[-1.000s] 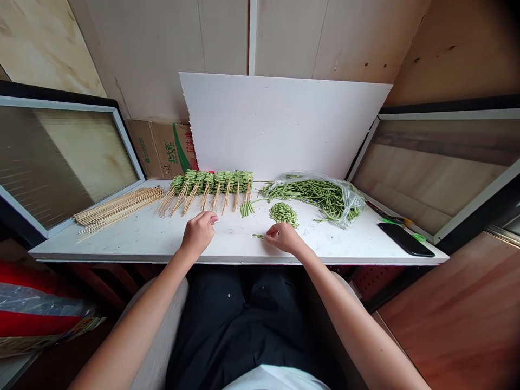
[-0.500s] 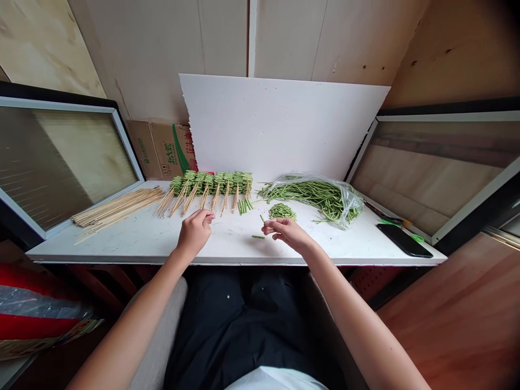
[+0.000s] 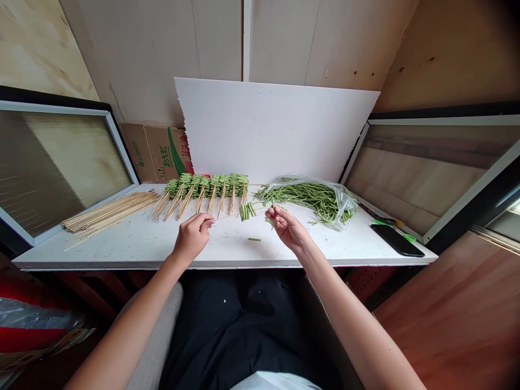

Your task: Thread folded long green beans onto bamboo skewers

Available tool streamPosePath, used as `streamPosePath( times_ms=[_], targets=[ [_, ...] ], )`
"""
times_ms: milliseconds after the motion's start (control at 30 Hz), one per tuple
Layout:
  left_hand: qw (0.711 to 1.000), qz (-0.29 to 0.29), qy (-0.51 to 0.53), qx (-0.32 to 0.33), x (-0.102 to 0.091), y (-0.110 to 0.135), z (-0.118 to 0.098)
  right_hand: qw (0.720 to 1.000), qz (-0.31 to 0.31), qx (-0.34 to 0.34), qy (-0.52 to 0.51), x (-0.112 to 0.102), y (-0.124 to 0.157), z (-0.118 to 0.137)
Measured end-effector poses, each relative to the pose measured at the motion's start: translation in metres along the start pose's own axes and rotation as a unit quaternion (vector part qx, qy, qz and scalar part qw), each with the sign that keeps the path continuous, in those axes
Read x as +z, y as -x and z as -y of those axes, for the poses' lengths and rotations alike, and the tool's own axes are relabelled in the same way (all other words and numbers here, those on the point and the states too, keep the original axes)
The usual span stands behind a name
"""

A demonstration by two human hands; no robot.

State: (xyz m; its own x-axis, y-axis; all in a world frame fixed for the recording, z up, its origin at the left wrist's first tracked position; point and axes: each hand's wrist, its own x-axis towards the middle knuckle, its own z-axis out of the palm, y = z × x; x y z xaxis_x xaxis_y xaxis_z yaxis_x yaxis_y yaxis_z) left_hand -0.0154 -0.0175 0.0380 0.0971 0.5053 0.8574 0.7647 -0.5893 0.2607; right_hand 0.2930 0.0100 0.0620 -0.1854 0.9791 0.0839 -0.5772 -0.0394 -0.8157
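My left hand [image 3: 192, 235] is closed around the blunt end of a thin bamboo skewer [image 3: 227, 217], which points right across the table. Several short green bean pieces [image 3: 247, 211] sit side by side along it. At the skewer's far tip my right hand [image 3: 289, 226] pinches a short piece of green bean [image 3: 273, 206], partly hidden by the fingers. Behind that hand lies a pile of cut beans, mostly covered from view. One loose bean piece [image 3: 254, 239] rests on the white table [image 3: 227, 252] between my hands.
Finished bean skewers [image 3: 207, 187] stand in a row at the back, sticks facing me. Bare bamboo skewers [image 3: 111, 214] lie at left. Long beans in a clear plastic bag [image 3: 345, 208] are at back right, near a black phone [image 3: 397, 240] and scissors [image 3: 377, 214]. A white board [image 3: 276, 130] stands behind.
My right hand has risen slightly and brought its bean piece to the skewer's tip. My left hand holds its place, with the threaded pieces slightly closer. The whole view has shifted a little.
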Motion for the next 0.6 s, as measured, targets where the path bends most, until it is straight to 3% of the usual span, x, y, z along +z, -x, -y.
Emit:
streamPosePath(
  times_ms=[600],
  targets=[
    [1.0,0.006,-0.014,-0.002,0.002,0.0004,-0.0027,1.0,-0.009,0.015,-0.001,0.0018,0.0022,-0.0057]
  ],
)
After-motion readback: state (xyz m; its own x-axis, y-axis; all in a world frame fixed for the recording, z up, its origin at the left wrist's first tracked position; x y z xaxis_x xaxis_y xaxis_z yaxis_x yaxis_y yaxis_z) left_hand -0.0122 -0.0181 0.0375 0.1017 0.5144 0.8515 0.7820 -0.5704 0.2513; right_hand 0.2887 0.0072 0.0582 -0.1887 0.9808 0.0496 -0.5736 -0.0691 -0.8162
